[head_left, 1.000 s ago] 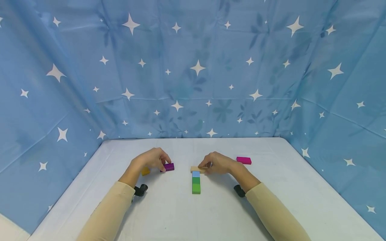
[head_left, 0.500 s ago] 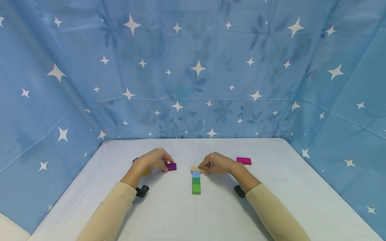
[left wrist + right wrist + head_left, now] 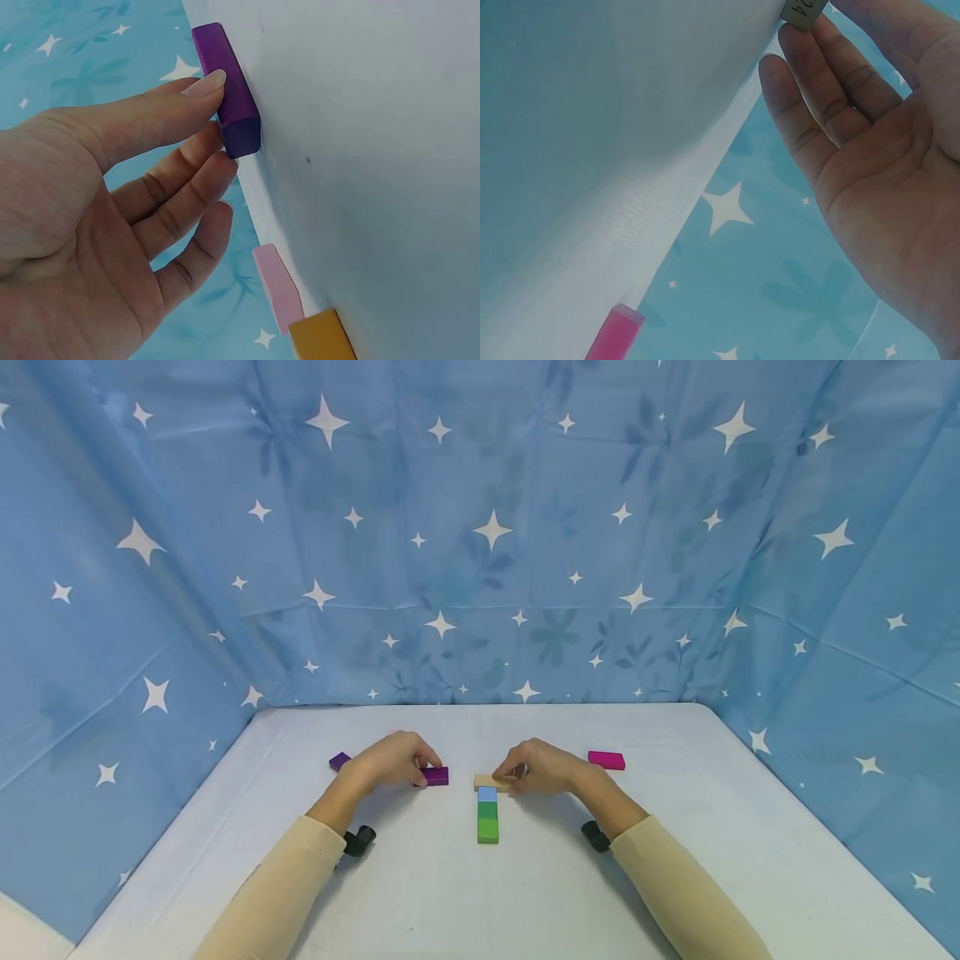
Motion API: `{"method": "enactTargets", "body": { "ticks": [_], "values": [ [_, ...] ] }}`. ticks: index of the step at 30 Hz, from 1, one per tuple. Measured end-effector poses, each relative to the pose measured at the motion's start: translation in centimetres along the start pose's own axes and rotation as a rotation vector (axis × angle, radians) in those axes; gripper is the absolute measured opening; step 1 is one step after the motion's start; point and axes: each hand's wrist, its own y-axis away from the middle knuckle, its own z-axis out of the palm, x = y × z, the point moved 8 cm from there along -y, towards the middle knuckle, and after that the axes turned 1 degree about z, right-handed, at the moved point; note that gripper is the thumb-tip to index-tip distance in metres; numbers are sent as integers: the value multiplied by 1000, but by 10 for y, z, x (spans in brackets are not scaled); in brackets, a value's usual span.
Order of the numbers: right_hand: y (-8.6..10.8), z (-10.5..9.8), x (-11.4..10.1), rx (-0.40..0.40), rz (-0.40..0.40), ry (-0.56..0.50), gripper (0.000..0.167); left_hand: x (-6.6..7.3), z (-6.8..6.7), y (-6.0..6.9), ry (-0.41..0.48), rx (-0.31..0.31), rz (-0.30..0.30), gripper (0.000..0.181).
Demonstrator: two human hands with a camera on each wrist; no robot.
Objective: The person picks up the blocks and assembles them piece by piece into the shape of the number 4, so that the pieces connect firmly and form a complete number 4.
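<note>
My left hand (image 3: 393, 758) pinches a purple block (image 3: 439, 776) between thumb and fingers; in the left wrist view the thumb lies along the near end of this purple block (image 3: 231, 86). To its right, my right hand (image 3: 549, 767) holds a plain wooden block (image 3: 484, 782) lying crosswise. The right wrist view shows only the end of that wooden block (image 3: 804, 10), marked with a number. Directly in front of it, a light blue block (image 3: 487, 794), a dark green block (image 3: 487, 810) and a light green block (image 3: 488, 832) line up toward me.
A magenta block (image 3: 606, 761) lies beyond my right wrist. A dark purple block (image 3: 340, 762) is partly hidden behind my left hand. A pink block (image 3: 279, 291) and a yellow block (image 3: 324, 337) appear in the left wrist view. Starred blue cloth borders the white table (image 3: 420, 893).
My left hand has slid right with the purple block, closer to the wooden block. The dark purple block has come into sight, and the yellow one is now covered. My right hand stays put.
</note>
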Motion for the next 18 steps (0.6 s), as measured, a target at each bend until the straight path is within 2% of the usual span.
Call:
{"method": "enactTargets", "body": {
  "ticks": [10,18],
  "values": [
    [-1,0,1,-2,14,9,35,18,5,-4,-81,27,70,29],
    [-1,0,0,-4,6,14,35,25,9,-5,-88,21,83,29]
  ]
}}
